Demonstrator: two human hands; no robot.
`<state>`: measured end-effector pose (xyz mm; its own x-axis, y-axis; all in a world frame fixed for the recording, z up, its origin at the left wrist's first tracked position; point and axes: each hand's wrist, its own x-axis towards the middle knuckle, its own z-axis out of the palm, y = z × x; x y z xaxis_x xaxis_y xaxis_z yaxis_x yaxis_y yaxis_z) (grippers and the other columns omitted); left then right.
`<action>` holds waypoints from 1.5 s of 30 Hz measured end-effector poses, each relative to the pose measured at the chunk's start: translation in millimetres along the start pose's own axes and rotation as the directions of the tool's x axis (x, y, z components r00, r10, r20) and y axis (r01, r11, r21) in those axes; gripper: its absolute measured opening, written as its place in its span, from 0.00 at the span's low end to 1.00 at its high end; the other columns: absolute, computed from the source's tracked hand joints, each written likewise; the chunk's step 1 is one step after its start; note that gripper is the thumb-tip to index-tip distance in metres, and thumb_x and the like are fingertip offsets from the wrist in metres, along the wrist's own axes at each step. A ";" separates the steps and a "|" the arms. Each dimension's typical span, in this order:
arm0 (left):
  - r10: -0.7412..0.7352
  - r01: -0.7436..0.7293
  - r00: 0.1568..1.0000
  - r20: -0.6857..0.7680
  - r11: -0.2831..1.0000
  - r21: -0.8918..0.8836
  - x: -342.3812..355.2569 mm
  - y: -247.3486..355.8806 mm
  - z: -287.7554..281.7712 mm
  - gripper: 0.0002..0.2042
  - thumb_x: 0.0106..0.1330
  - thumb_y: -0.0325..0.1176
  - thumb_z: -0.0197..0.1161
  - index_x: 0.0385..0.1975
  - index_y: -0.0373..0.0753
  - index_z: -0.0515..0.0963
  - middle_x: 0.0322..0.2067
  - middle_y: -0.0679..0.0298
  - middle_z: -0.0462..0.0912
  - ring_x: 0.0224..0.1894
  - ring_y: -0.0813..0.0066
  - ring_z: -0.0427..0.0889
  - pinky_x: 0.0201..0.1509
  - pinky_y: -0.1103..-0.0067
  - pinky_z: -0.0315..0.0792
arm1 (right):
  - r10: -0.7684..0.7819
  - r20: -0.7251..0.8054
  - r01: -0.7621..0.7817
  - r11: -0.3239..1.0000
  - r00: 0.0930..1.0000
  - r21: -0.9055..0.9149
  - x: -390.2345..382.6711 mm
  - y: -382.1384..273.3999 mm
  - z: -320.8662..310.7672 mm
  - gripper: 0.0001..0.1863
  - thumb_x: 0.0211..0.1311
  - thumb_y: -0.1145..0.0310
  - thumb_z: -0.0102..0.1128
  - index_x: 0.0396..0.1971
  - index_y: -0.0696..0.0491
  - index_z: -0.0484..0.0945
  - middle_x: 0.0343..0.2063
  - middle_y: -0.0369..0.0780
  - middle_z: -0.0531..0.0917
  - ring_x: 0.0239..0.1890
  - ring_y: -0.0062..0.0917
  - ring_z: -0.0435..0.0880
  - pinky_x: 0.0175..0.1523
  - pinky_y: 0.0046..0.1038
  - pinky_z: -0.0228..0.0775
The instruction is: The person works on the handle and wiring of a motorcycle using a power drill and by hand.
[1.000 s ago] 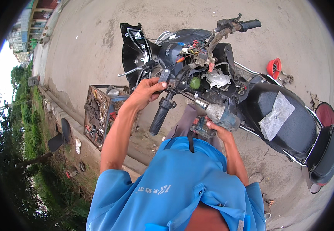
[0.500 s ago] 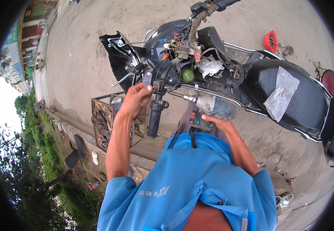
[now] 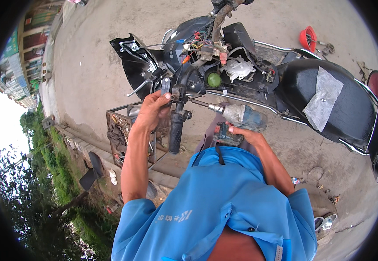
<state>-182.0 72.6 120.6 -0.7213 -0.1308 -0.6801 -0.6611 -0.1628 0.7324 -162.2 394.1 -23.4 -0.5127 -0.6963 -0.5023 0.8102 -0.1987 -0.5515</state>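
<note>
**Drill at the handlebar of a stripped scooter**

At mid-frame, a cordless drill [image 3: 240,118] lies level, its bit tip touching the black handlebar grip's [image 3: 175,130] clamp. Right hand [image 3: 245,135] wraps the drill's handle from below, fingers pressed together around it. Left hand [image 3: 153,110] pinches a small grey part [image 3: 166,85] just left of the grip, fingertips closed on it. Beyond stands the scooter [image 3: 285,82], panels off, wiring and a green cap [image 3: 214,79] exposed. Left of it sits a rusty parts crate [image 3: 120,130]; far right lies a red funnel [image 3: 307,38].
</note>
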 end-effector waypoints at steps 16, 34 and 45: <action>-0.022 0.023 1.000 -0.002 0.998 0.052 1.4 0.6 1.3 0.10 0.66 0.37 0.66 0.37 0.37 0.78 0.19 0.76 0.66 0.17 0.87 0.58 0.20 0.85 0.49 | -0.191 0.083 0.208 0.880 0.978 -0.427 -3.4 -43.7 2.0 0.17 0.63 0.68 0.65 0.51 0.55 0.78 0.43 0.38 0.86 0.47 0.24 0.82 0.56 0.29 0.74; -0.013 0.013 1.000 -0.007 0.998 0.061 1.7 -0.4 2.5 0.12 0.65 0.40 0.68 0.37 0.37 0.79 0.20 0.77 0.66 0.18 0.88 0.57 0.21 0.86 0.48 | -0.272 0.087 0.248 0.644 0.958 -0.723 12.5 -12.6 -40.3 0.27 0.54 0.62 0.74 0.53 0.54 0.78 0.48 0.39 0.83 0.51 0.28 0.80 0.60 0.30 0.70; -0.005 0.004 1.000 0.003 0.998 0.065 -1.0 4.7 7.3 0.11 0.66 0.39 0.66 0.37 0.37 0.78 0.21 0.76 0.67 0.19 0.88 0.58 0.22 0.86 0.50 | -0.163 0.078 0.179 0.822 0.983 -0.541 3.8 -29.9 -11.4 0.27 0.55 0.63 0.73 0.55 0.55 0.76 0.50 0.39 0.83 0.53 0.26 0.78 0.62 0.31 0.68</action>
<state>-186.0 79.1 124.9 -0.7190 -0.1267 -0.6834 -0.6763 -0.0994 0.7299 -191.6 405.3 -16.4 -0.6142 -0.7064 -0.3518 0.4198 0.0850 -0.9036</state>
